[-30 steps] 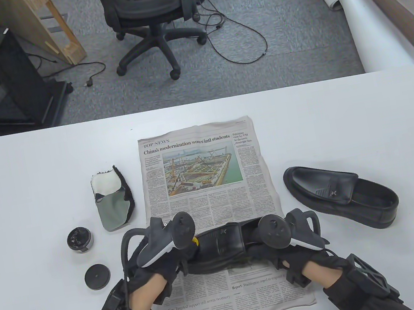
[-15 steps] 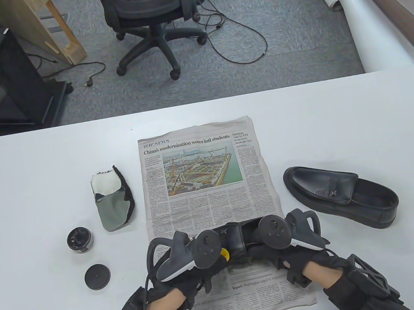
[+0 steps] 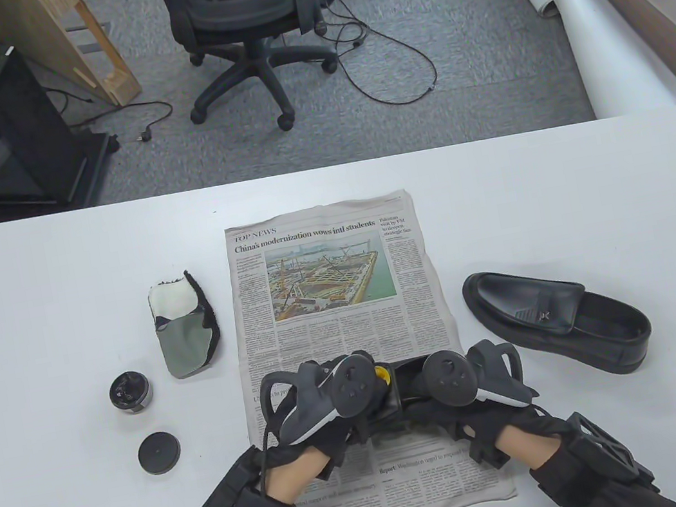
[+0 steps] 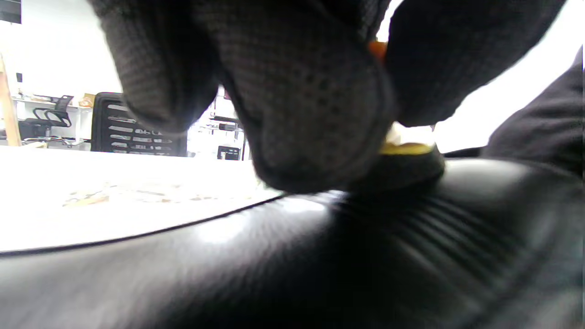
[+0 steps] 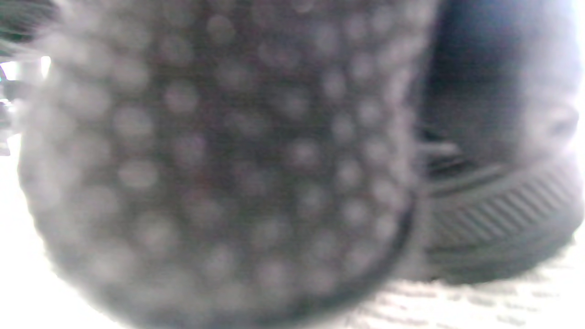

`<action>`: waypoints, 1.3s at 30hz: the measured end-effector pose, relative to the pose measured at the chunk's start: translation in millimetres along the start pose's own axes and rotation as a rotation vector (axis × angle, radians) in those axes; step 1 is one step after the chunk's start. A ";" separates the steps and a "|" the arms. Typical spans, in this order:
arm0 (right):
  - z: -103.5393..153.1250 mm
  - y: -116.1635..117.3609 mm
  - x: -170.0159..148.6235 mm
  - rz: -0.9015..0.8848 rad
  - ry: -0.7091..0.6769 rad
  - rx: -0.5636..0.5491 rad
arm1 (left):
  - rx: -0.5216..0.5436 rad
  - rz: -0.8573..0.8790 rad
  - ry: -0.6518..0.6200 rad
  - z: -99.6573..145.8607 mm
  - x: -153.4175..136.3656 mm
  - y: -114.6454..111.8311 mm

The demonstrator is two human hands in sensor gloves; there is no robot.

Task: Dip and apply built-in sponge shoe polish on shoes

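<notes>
Newspaper [image 3: 347,304] headings — "TOP NEWS", "China's modernization wows intl students"

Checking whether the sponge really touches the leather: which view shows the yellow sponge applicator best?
The left wrist view: the yellow sponge applicator presses on the shoe, pinched by the left hand. The table view shows only a yellow sliver; the right wrist view shows none.

white table [image 3: 27,308] bears newspaper [image 3: 334,306], loafer [image 3: 555,320], polish tin [image 3: 130,391], lid [image 3: 159,452], mitt [image 3: 185,333].

Black glossy shoe [image 3: 558,322]; yellow sponge [image 3: 383,375]; black polish tin [image 3: 130,392]; grey-and-white mitt [image 3: 184,333].
</notes>
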State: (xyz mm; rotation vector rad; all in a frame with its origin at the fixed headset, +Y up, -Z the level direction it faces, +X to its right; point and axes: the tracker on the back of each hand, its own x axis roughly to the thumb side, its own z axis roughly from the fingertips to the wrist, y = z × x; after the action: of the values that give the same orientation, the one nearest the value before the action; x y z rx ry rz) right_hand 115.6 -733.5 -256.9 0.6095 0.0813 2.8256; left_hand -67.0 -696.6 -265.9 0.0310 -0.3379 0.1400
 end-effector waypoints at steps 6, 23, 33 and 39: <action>0.7 0.1 0.4 0.007 0.017 -0.012 | -0.051 -0.027 0.084 -7.5 -8.4 0.2; 1.4 -0.1 0.9 0.013 0.039 -0.012 | -0.258 -0.046 0.146 8.8 -49.4 8.1; 1.0 0.1 0.6 0.009 0.030 -0.011 | -0.348 0.142 -0.039 20.4 -21.7 12.7; 0.8 0.2 0.3 0.005 0.021 -0.010 | -0.203 0.095 -0.038 16.4 1.1 13.1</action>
State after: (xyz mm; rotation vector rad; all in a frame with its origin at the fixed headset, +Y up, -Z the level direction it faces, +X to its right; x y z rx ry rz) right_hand 115.6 -733.7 -255.9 0.5790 0.0687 2.8360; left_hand -73.2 -684.4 -250.0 -0.1831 -0.3899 0.1985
